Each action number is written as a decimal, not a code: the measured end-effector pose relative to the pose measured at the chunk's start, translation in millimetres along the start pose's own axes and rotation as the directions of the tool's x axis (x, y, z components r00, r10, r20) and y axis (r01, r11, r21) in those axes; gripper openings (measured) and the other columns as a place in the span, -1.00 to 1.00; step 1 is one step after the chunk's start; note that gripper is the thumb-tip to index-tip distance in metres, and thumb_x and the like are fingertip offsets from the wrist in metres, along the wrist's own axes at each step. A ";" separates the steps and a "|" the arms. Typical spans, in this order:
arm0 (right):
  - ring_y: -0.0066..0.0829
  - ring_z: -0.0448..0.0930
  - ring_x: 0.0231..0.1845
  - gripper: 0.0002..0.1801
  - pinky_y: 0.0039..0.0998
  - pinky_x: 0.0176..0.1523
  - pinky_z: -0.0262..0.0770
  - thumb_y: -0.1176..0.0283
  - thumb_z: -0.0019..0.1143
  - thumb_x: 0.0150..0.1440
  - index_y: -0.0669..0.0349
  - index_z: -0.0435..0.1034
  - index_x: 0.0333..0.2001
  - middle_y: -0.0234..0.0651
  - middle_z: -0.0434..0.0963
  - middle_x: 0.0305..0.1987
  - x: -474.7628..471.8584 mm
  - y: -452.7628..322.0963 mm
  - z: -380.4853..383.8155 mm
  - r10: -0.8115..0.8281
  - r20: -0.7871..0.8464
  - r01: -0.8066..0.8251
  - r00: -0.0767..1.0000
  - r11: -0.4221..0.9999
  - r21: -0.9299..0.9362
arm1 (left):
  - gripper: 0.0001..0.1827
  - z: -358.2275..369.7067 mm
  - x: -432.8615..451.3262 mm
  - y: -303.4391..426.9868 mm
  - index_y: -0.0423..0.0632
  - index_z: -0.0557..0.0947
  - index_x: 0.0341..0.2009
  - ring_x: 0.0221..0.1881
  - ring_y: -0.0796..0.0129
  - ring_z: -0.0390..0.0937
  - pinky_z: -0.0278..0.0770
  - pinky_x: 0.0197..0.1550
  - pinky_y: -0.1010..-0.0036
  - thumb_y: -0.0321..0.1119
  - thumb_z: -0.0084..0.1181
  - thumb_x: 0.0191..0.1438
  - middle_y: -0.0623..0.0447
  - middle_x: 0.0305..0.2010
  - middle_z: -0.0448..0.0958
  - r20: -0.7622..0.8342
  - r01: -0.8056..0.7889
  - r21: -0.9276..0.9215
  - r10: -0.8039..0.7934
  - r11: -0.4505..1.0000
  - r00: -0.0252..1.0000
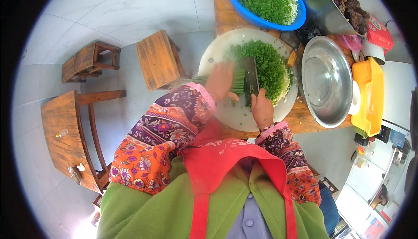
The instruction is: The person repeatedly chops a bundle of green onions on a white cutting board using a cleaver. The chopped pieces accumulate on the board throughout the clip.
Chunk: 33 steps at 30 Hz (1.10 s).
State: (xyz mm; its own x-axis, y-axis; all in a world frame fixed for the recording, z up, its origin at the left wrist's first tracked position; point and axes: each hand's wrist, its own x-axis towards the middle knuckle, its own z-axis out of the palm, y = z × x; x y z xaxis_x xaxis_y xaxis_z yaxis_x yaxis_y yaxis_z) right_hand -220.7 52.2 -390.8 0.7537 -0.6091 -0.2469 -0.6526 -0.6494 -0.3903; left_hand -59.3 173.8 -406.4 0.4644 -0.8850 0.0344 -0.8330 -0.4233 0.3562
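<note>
My left hand [222, 79], blurred, lies over a bundle of long green scallions [240, 81] and holds it down on a round white cutting board [212, 51]. In my right hand [263, 109] is a cleaver with a dark blade [250, 79]. The blade stands across the cut end of the bundle, close to my left fingers. To the right of the blade a heap of chopped scallions [266, 61] covers much of the board, with paler bits at its lower right edge. My right fingers hide the cleaver's handle.
A blue basket [249, 18] of chopped greens stands beyond the board. A wooden-handled tool [292, 57] rests at the board's right edge. Farther right are a steel basin [321, 75], a yellow plastic bin [369, 108] and a large metal container [329, 7] of dark brown pieces. A wooden stool [158, 59] stands left.
</note>
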 end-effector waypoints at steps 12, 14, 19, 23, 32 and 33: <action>0.21 0.52 -0.48 -0.69 0.05 -0.45 0.37 0.35 -0.10 0.26 0.34 0.17 -0.03 0.14 0.48 -0.57 -18.6 -24.2 -68.7 -0.023 0.080 0.025 0.997 1.000 -0.019 | -0.86 38.3 9.3 18.8 -0.13 0.46 -0.30 -0.16 -0.07 0.40 0.39 -0.09 0.19 -0.41 0.12 0.05 -0.13 -0.24 0.43 -0.454 0.092 -0.432 -0.305 0.897 0.838; 0.20 0.52 -0.49 -0.70 0.05 -0.45 0.38 0.36 -0.11 0.26 0.35 0.17 -0.05 0.14 0.48 -0.57 -16.5 -27.4 -66.0 -0.062 0.106 0.067 0.992 0.997 -0.045 | -0.86 45.8 11.6 20.6 -0.11 0.45 -0.33 -0.23 -0.03 0.41 0.41 -0.18 0.20 -0.41 0.14 0.03 -0.09 -0.31 0.41 -0.415 0.165 -0.441 -0.363 0.882 0.834; 0.19 0.53 -0.51 -0.74 0.08 -0.42 0.41 0.38 -0.14 0.24 0.35 0.14 -0.12 0.14 0.48 -0.60 -2.4 -30.0 -54.2 -0.077 0.190 0.102 0.979 0.987 -0.123 | -0.83 56.8 13.4 17.0 -0.08 0.44 -0.38 -0.29 0.01 0.42 0.41 -0.29 0.20 -0.38 0.19 0.00 -0.05 -0.37 0.40 -0.420 0.197 -0.393 -0.366 0.898 0.830; 0.17 0.54 -0.51 -0.73 0.07 -0.42 0.44 0.36 -0.14 0.24 0.36 0.14 -0.13 0.13 0.48 -0.60 7.9 -23.2 -54.5 -0.143 0.218 0.173 0.965 0.977 -0.122 | -0.81 64.4 15.8 13.9 -0.07 0.44 -0.40 -0.32 0.02 0.42 0.41 -0.30 0.20 -0.37 0.21 -0.02 -0.03 -0.40 0.40 -0.449 0.162 -0.367 -0.326 0.916 0.832; 0.12 0.54 -0.57 -0.74 0.02 -0.50 0.44 0.33 -0.13 0.26 0.32 0.13 -0.14 0.04 0.48 -0.64 13.1 -16.0 4.6 -0.060 0.047 0.063 0.997 0.996 -0.063 | -0.81 64.5 14.6 13.7 -0.09 0.46 -0.36 -0.19 -0.01 0.40 0.41 -0.22 0.19 -0.39 0.22 -0.02 -0.08 -0.27 0.42 -0.408 0.124 -0.396 -0.295 0.910 0.864; 0.12 0.54 -0.56 -0.74 0.02 -0.50 0.44 0.34 -0.14 0.27 0.31 0.13 -0.14 0.04 0.49 -0.62 12.4 -13.8 4.5 -0.044 0.052 0.047 0.998 0.996 -0.071 | -0.81 62.2 16.3 14.5 -0.08 0.46 -0.35 -0.16 -0.02 0.39 0.41 -0.20 0.18 -0.40 0.22 -0.02 -0.09 -0.23 0.41 -0.432 0.114 -0.389 -0.291 0.914 0.854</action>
State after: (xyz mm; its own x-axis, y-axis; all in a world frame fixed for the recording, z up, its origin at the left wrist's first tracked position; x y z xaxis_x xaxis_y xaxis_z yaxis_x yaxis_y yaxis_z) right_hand -202.0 55.6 -392.4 0.7844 -0.5558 -0.2754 -0.6202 -0.7080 -0.3377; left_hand -82.5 141.2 -458.8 0.7686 -0.5488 0.3288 -0.5911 -0.4125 0.6932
